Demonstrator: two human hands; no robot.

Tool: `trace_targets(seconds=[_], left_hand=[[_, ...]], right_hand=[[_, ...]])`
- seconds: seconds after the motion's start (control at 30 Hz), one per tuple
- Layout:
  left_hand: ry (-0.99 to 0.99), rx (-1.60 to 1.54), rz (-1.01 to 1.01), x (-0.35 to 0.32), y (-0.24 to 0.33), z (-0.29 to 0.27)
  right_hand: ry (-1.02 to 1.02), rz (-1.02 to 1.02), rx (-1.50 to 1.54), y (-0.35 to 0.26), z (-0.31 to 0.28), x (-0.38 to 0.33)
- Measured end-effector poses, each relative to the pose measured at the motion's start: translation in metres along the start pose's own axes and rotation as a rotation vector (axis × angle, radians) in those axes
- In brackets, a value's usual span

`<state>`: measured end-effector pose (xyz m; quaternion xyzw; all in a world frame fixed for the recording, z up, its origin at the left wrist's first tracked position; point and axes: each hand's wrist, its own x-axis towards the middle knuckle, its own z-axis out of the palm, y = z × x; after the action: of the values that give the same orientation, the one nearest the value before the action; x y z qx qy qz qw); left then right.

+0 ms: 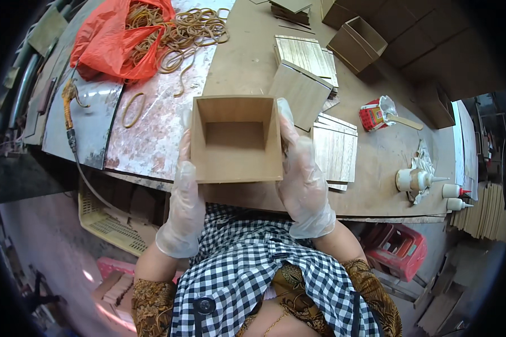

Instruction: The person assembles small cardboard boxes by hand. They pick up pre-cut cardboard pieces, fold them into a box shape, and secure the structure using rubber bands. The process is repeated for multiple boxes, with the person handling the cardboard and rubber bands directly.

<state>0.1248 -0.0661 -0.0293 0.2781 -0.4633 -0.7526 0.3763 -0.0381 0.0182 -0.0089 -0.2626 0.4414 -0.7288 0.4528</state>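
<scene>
A square, open-topped wooden box (pixel 239 174) is held up between my two gloved hands, its hollow inside facing me. My left hand (pixel 186 185) presses against its left wall, and my right hand (pixel 305 180) grips the right wall. Both wear thin, see-through gloves, and some fingertips are hidden behind the box. Just beyond my right hand lie stacks of thin wooden panels (pixel 334 149), pale-grained, with a plain brown panel (pixel 301 92) leaning over one stack.
A red plastic bag (pixel 104 48) spills rubber bands (pixel 197 28) at the far left. A glue gun-like tool with a cord (pixel 69 112) lies nearer. To the right are a red-and-white tub (pixel 376 115) with a flat stick, glue bottles (pixel 413 180) and finished boxes (pixel 357 45).
</scene>
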Motion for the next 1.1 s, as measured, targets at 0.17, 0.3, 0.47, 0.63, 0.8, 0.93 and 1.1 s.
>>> trace_targets(seconds=[0.17,0.3,0.47,0.63,0.8,0.93,1.1], left_hand=[[-0.049,0.173,0.084,-0.002,0.016,-0.002],[-0.087,0.257,0.148,-0.003,0.015,-0.011],[0.042,0.17,0.006,-0.012,0.025,0.007],[0.011,0.034,0.083,-0.01,0.015,0.005],[-0.022,0.054,0.05,-0.008,0.021,0.001],[0.017,0.191,0.177,0.002,0.042,0.002],[0.015,0.181,0.036,0.064,0.038,-0.012]], right_hand=[[-0.175,0.047,0.025,-0.006,-0.022,-0.004],[-0.189,0.053,-0.092,-0.016,-0.015,-0.004],[-0.166,0.007,-0.172,-0.011,-0.01,-0.008],[-0.201,0.0,-0.114,-0.014,-0.005,-0.006],[-0.215,0.046,-0.117,-0.016,-0.013,-0.004],[-0.197,0.0,-0.062,-0.024,-0.031,0.002],[0.035,-0.029,-0.21,-0.031,-0.014,0.036]])
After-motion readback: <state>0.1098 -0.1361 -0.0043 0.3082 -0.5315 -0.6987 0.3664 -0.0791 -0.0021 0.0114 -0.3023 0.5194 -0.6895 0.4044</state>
